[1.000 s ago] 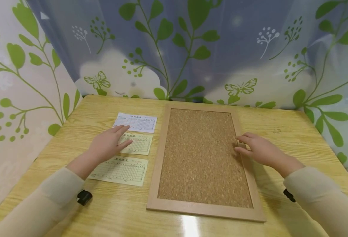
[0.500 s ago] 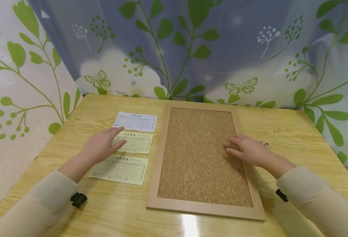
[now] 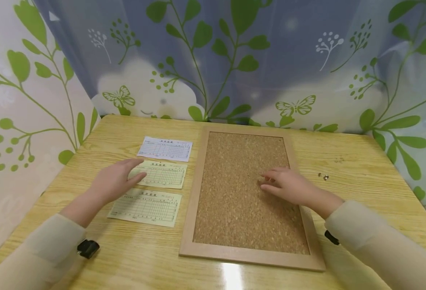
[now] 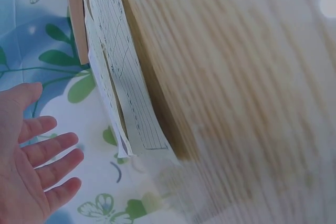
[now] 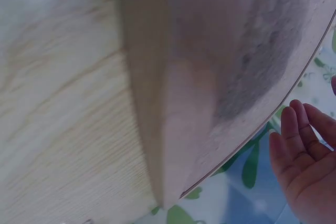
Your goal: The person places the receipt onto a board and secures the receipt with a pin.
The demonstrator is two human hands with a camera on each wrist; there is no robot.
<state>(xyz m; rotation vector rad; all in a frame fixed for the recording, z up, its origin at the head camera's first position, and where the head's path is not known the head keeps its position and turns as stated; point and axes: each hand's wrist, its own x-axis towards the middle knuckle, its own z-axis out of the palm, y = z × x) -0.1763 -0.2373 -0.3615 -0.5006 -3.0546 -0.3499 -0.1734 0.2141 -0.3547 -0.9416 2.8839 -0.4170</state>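
A wood-framed cork board (image 3: 242,217) lies on the table, right of three printed paper slips. The far slip (image 3: 169,150) is white; the middle slip (image 3: 165,175) and the near slip (image 3: 149,209) are pale green. My left hand (image 3: 113,181) hovers by the left end of the middle slip, fingers extended and spread in the left wrist view, holding nothing. Over the right half of the cork is my right hand (image 3: 289,187), its fingers loosely bent. I see nothing held in it; the thumb is mostly cut off in the right wrist view.
Right of the board lie small shiny metal pieces (image 3: 326,177), with fainter small pieces (image 3: 339,160) behind them, too small to identify. A leaf-patterned curtain (image 3: 234,60) closes off the table (image 3: 154,257) at the back and sides.
My right hand has moved left from the board's right frame to above the cork, uncovering the shiny metal pieces. My left hand has drawn back left, off the slips. Board and slips stay put.
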